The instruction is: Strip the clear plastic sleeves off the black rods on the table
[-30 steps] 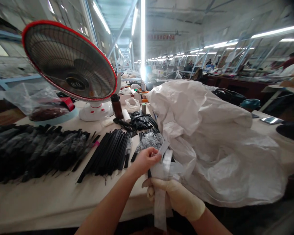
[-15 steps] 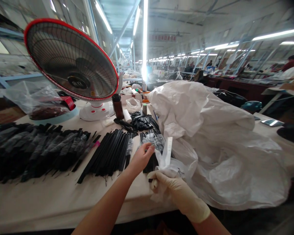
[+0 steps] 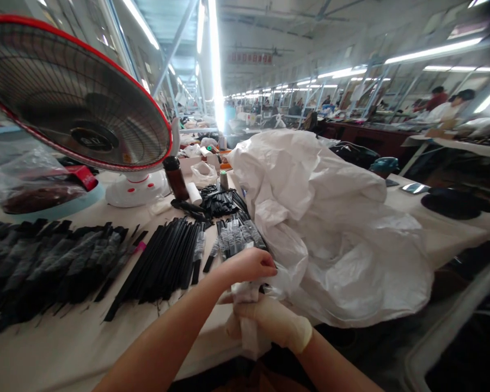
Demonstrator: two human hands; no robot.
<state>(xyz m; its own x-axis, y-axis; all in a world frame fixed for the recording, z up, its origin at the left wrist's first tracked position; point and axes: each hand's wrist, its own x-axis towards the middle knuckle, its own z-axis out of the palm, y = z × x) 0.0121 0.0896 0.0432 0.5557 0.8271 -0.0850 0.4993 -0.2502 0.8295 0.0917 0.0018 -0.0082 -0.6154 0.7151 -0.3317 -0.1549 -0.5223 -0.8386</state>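
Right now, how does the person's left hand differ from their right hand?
The left hand is bare, while the right hand wears a pale rubber glove. The left hand lies higher, palm down, and the right hand sits below it, curled. Both hands grip the same gathered white material.

Tabletop (image 3: 44, 343) layout: bundled rods (image 3: 53, 261) in rows at left; loose rods (image 3: 159, 261) just right of them; electric fan (image 3: 73, 92) and bottle (image 3: 175, 177) behind both; large woven sack (image 3: 322, 228) at right, beside the rods.
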